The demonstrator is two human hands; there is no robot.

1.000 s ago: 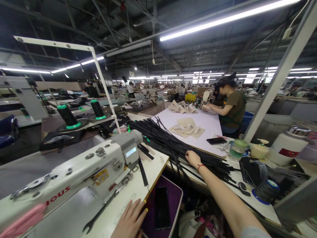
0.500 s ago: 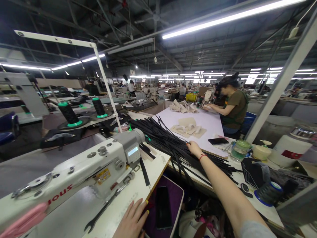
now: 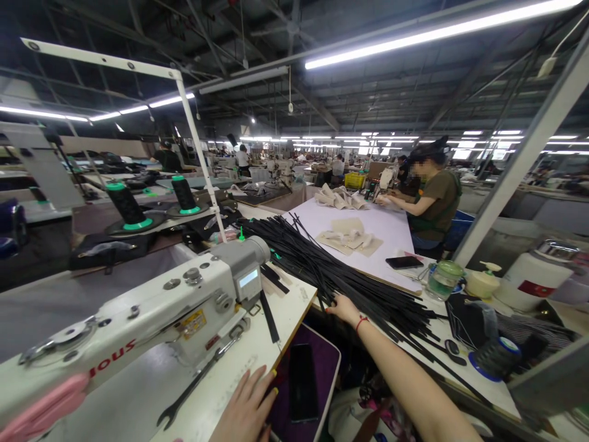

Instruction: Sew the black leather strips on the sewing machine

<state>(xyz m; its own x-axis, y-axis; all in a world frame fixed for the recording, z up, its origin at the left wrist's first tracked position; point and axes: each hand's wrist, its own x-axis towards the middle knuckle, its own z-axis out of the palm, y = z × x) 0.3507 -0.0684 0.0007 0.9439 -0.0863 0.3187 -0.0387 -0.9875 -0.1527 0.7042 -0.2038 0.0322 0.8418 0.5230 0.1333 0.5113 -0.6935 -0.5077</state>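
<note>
On my feed I see the strips (image 3: 317, 261) as black, the sewing machine (image 3: 151, 313) white with red lettering (image 3: 113, 359) and a yellow label (image 3: 192, 323), the thread cones (image 3: 125, 205) black over green, the fabric pieces (image 3: 347, 227) beige, the far table (image 3: 393, 227) white, the bracelet (image 3: 361, 323) red, the cloth (image 3: 524, 320) striped.

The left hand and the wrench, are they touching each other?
Apart. The head view shows a strip of bare white tabletop between the wrench and the near side of the left hand.
</note>
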